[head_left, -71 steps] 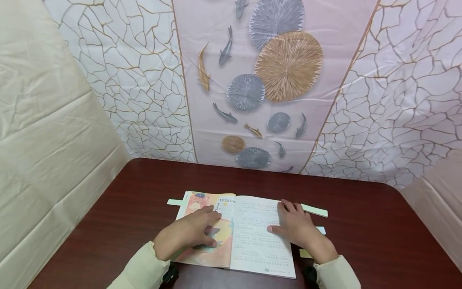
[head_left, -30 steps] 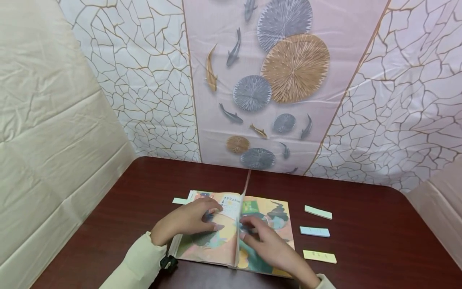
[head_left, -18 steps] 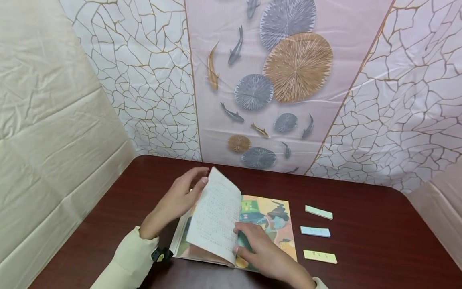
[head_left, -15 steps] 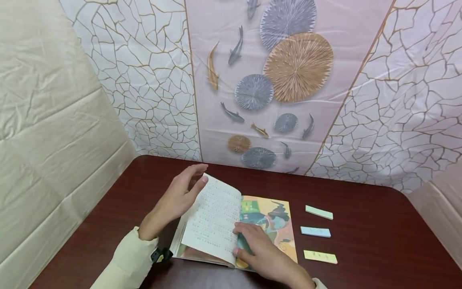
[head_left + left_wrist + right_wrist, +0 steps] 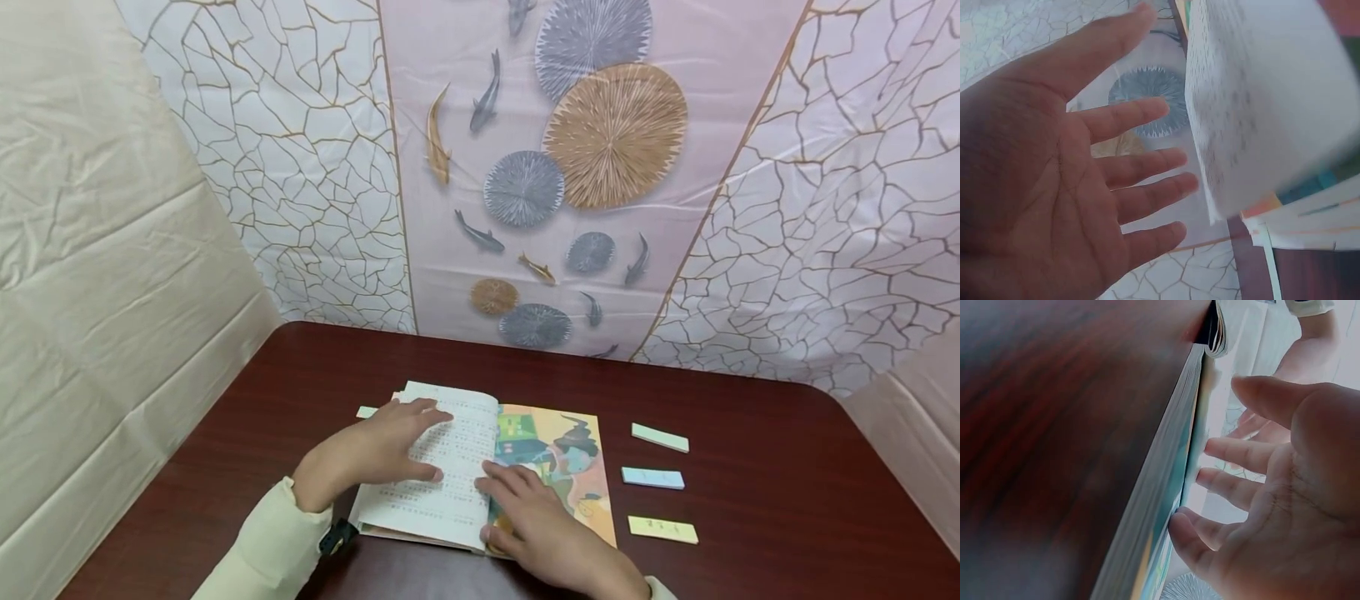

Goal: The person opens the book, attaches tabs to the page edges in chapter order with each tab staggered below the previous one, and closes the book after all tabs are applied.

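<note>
An open book (image 5: 457, 454) lies on the table, with a text page on the left and a colourful illustrated page (image 5: 573, 467) on the right. Over the left page is my left hand (image 5: 371, 450), fingers spread; in the left wrist view the straight fingers of that hand (image 5: 1072, 169) stand beside a raised, blurred page (image 5: 1260, 106). My right hand (image 5: 536, 529) rests near the spine, across the lower part of the illustrated page. The right wrist view shows this hand (image 5: 1279, 494) with loosely extended fingers by the book's page edges (image 5: 1160, 469).
Right of the book lie a pale green strip (image 5: 660, 437), a light blue strip (image 5: 652, 477) and a yellow strip (image 5: 663, 529). Another green tab (image 5: 366, 412) sticks out at the book's left. The dark wooden table (image 5: 780, 483) meets a patterned cloth (image 5: 480, 208) behind.
A page has turned over from right to left, uncovering the illustrated right page. My left hand has lifted, then come down onto the turned page. The right hand has moved from the right edge toward the spine.
</note>
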Tool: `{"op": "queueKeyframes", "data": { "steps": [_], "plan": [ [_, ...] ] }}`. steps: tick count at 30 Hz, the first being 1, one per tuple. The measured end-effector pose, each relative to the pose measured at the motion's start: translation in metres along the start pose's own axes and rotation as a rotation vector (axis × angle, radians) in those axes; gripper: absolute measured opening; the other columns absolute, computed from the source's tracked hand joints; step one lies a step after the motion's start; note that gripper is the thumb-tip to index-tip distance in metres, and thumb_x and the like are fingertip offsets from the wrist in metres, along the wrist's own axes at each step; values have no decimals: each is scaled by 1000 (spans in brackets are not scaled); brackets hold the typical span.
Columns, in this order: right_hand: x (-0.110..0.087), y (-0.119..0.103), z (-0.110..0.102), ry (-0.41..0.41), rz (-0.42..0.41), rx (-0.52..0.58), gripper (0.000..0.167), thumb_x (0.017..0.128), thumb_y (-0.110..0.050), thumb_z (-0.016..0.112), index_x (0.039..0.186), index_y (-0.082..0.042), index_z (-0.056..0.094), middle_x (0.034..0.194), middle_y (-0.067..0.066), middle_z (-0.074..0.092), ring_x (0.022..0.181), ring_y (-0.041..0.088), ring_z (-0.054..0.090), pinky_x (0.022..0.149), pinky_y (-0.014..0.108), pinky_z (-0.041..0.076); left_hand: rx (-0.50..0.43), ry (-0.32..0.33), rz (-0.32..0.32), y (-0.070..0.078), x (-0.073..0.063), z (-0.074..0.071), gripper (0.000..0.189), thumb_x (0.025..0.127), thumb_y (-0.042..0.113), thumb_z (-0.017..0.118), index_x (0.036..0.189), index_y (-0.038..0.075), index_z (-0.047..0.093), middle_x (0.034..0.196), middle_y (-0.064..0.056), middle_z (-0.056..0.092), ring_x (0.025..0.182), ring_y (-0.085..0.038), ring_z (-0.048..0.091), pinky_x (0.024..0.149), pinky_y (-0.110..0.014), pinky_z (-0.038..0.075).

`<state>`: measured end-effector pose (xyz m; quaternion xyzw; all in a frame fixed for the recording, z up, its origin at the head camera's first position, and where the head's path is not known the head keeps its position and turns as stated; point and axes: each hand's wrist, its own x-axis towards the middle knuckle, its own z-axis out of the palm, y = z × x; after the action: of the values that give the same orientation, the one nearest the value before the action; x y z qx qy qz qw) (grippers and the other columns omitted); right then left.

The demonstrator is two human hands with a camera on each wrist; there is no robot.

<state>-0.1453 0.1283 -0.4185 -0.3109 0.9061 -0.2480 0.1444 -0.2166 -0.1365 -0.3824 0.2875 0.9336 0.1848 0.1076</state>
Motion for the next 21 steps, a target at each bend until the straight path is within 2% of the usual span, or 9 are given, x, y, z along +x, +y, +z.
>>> {"op": "queueKeyframes", "data": {
  "steps": [2, 7, 12, 14, 17, 21],
  "plan": [
    [-1, 0, 0, -4, -9, -15, 59, 107, -40, 61, 159, -14, 47, 170, 9, 34, 152, 44, 33, 106, 76, 39, -3, -28, 5, 3, 2, 4, 76, 89, 36, 87, 152, 10, 55, 161, -22, 45, 149, -40, 43, 121, -61, 33],
    [-2, 0, 0, -11, -34, -97, 60, 108, -38, 61, 161, -15, 46, 171, 6, 34, 152, 43, 34, 107, 74, 41, -1, -70, 34, 11, 7, 18, 78, 88, 39, 88, 153, 14, 54, 164, -18, 42, 149, -37, 44, 118, -54, 41],
    [-2, 1, 0, -18, -47, -156, 61, 108, -40, 61, 161, -16, 45, 172, 5, 33, 152, 43, 36, 109, 70, 42, 11, -95, -25, 17, 8, 28, 77, 84, 40, 90, 151, 18, 57, 164, -13, 43, 149, -34, 45, 112, -55, 47],
    [-2, 1, -2, -22, -51, -123, 59, 108, -40, 61, 160, -16, 47, 171, 6, 34, 152, 43, 36, 110, 69, 41, 12, -94, -47, 18, 7, 30, 77, 84, 41, 91, 150, 19, 59, 164, -12, 44, 148, -34, 46, 111, -56, 48],
    [-2, 4, -9, -12, -58, -16, 54, 108, -37, 61, 156, -13, 52, 168, 11, 38, 151, 41, 38, 112, 68, 41, 17, -98, -70, 21, 8, 31, 77, 83, 41, 91, 149, 19, 60, 164, -12, 45, 149, -34, 46, 111, -57, 47],
    [-6, 10, -25, 59, -35, 82, 50, 107, -30, 64, 150, -7, 56, 161, 20, 45, 149, 43, 41, 114, 68, 39, 27, -100, -89, 24, 10, 33, 77, 81, 40, 92, 149, 19, 61, 163, -11, 45, 149, -34, 46, 112, -58, 46]
  ]
}}
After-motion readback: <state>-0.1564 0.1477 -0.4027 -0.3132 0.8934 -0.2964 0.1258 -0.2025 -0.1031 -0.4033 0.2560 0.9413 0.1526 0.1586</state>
